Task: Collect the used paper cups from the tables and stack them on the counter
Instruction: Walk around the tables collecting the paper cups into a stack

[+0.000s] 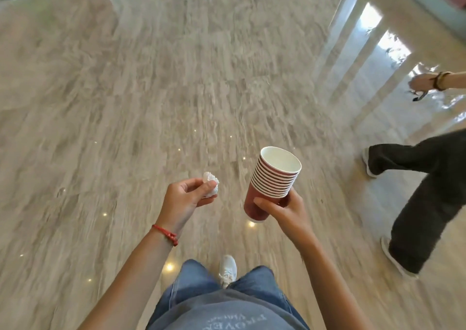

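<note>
My right hand (282, 210) grips a nested stack of several dark red paper cups (271, 186) with white rims, held upright and slightly tilted at waist height; the top cup's white inside looks empty. My left hand (185, 198), with a red string bracelet at the wrist, pinches a crumpled white paper napkin (211, 182) between thumb and fingers. Both hands are over a glossy marble floor. No table or counter is in view.
Another person walks at the right: dark wide trousers (426, 198), light shoes, and a hand (423, 81) with a bracelet holding a small dark object. My jeans and a white shoe (228, 269) show below. Bright window reflections lie on the floor at the upper right.
</note>
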Tool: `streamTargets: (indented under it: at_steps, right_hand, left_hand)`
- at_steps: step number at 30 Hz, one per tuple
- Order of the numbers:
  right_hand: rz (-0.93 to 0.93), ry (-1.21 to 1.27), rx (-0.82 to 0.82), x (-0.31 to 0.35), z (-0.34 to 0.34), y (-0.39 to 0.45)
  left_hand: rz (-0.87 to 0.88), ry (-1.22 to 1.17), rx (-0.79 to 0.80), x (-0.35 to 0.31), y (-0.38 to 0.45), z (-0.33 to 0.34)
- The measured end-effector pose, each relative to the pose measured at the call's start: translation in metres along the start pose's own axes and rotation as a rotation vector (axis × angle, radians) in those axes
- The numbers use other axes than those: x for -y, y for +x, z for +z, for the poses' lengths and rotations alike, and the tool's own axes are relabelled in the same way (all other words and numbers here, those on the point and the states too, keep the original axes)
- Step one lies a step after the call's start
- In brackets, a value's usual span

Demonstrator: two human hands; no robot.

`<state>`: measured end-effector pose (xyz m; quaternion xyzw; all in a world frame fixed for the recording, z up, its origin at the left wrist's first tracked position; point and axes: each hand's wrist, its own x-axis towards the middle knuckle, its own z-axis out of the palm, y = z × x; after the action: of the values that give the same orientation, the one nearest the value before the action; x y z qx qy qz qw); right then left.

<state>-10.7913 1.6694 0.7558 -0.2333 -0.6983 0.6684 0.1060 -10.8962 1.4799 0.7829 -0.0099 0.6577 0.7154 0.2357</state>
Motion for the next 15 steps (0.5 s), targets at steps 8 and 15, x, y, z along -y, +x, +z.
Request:
streamTargets:
  at_steps: [8, 15]
  right_hand:
    - [0.035, 0.025, 0.000, 0.018, -0.001, 0.139]
    - [0.022, 0.053, -0.070, 0.033, 0.001, 0.292]
  left_hand:
    - [-0.021, 0.013, 0.023, -0.038, 0.140, 0.033]
    - [-0.028, 0.040, 0.088, -0.082, 0.302, 0.060]
